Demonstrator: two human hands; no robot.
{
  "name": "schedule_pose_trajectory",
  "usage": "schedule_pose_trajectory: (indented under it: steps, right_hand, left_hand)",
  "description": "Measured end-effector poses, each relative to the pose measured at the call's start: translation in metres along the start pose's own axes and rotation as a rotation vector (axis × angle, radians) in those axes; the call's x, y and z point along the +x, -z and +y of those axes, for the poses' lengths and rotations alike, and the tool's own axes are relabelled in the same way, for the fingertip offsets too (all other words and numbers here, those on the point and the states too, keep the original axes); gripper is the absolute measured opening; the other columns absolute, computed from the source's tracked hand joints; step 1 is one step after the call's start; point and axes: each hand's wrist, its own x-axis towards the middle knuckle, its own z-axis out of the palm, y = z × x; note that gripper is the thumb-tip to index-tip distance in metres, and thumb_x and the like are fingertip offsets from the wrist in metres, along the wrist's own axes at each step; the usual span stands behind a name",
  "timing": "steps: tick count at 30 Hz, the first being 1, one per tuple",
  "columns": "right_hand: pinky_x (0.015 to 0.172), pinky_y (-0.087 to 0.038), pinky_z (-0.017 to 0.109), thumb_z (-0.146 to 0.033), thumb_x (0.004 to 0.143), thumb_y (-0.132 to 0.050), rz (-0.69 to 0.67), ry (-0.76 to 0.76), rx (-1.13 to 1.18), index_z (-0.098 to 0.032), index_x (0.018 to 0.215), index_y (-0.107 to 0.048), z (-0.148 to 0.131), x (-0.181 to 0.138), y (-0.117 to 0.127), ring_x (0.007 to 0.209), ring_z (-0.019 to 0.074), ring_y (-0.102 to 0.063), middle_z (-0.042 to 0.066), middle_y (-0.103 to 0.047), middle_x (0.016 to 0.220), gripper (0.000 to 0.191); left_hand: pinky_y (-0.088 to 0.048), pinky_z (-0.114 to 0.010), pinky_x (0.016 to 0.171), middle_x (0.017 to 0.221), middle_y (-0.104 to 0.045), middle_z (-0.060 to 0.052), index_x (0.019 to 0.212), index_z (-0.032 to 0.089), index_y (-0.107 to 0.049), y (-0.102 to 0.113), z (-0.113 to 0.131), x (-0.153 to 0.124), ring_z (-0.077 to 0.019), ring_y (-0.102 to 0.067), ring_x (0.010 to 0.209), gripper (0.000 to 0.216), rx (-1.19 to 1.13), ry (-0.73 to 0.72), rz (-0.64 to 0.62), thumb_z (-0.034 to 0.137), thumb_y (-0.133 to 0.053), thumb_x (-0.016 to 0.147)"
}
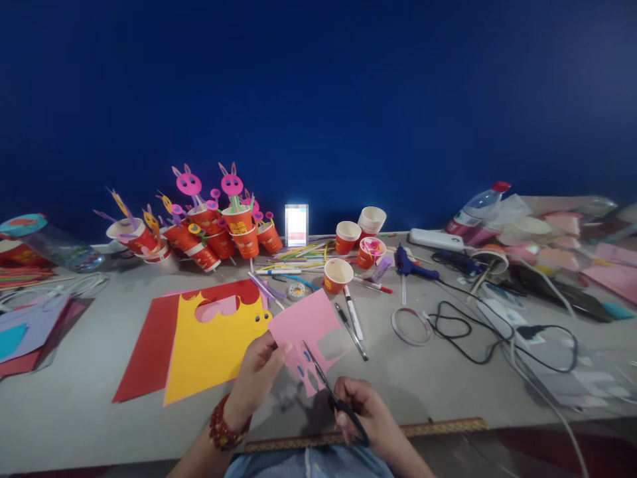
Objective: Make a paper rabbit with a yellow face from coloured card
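Note:
A sheet of pink paper point(304, 318) with cut-out gaps is pinched along its left edge by my left hand point(259, 372), which wears a beaded bracelet. Blue oval marks show on the paper's lower part. My right hand point(359, 405) grips black-handled scissors point(326, 384), fingers around the handles. The blades lie against the lower part of the paper, pointing up and left. To the left, yellow paper point(209, 358) with a cut-out hole lies over red paper point(149, 352). Just beyond the pink sheet are a black pen point(351, 332) and a white marker point(353, 313).
Decorated red paper cups point(242, 232) stand at the back left. A white-rimmed cup point(338, 273) and a tape roll point(297, 291) sit mid-table. A blue glue gun point(415, 265) trails black cable point(462, 332) on the right. A wooden ruler point(442, 427) lies along the front edge.

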Motion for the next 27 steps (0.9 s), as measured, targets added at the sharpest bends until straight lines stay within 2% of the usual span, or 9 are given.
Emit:
schedule_pose_trajectory:
  steps: [5,11,17,22,27]
  right_hand:
    - [0.038,-0.031,0.017,-0.065,0.061,-0.078,0.003,-0.013,-0.020,-0.021,0.064,-0.041,-0.001,0.000,0.002,0.037,0.0057,-0.043,-0.010,-0.043,0.050,0.057]
    - [0.038,-0.031,0.017,-0.064,0.062,-0.077,-0.005,-0.007,-0.019,-0.022,0.065,-0.040,0.000,-0.001,0.002,0.037,0.0051,-0.041,-0.009,-0.046,0.049,0.057]
    - [0.037,-0.030,0.017,-0.067,0.057,-0.078,-0.001,-0.006,-0.020,-0.021,0.065,-0.041,0.001,-0.002,0.003,0.036,0.0049,-0.041,-0.009,-0.046,0.048,0.059]
    - [0.037,-0.028,0.016,-0.068,0.056,-0.078,-0.004,-0.024,-0.040,-0.021,0.062,-0.040,-0.002,-0.003,0.004,0.036,0.0049,-0.041,-0.009,-0.045,0.046,0.060]
    - [0.037,-0.027,0.016,-0.068,0.054,-0.079,-0.004,-0.028,-0.054,-0.021,0.060,-0.040,-0.006,-0.004,0.003,0.035,0.0041,-0.039,-0.010,-0.043,0.045,0.061]
  left_hand:
    - [-0.043,-0.022,0.053,0.067,-0.067,-0.002,0.097,0.017,-0.075,0.001,0.004,0.001,-0.0130,-0.050,0.054,0.027,0.012,-0.008,-0.025,0.038,-0.061,0.087]
    - [-0.046,-0.023,0.058,0.077,-0.072,-0.005,0.103,0.017,-0.074,0.003,0.003,0.002,-0.0149,-0.057,0.060,0.029,-0.005,0.006,-0.075,0.038,-0.060,0.088]
    - [-0.045,-0.024,0.057,0.075,-0.072,-0.005,0.105,0.017,-0.073,0.004,0.006,0.004,-0.0148,-0.057,0.058,0.029,0.001,0.010,-0.124,0.037,-0.058,0.089]
    - [-0.049,-0.027,0.068,0.088,-0.074,-0.007,0.104,0.017,-0.073,0.005,0.011,0.006,-0.0175,-0.062,0.070,0.028,-0.059,0.007,-0.167,0.036,-0.060,0.088]
    - [-0.050,-0.028,0.070,0.091,-0.073,-0.008,0.105,0.017,-0.073,0.006,0.014,0.008,-0.0194,-0.064,0.074,0.029,-0.053,0.004,-0.203,0.036,-0.060,0.089]
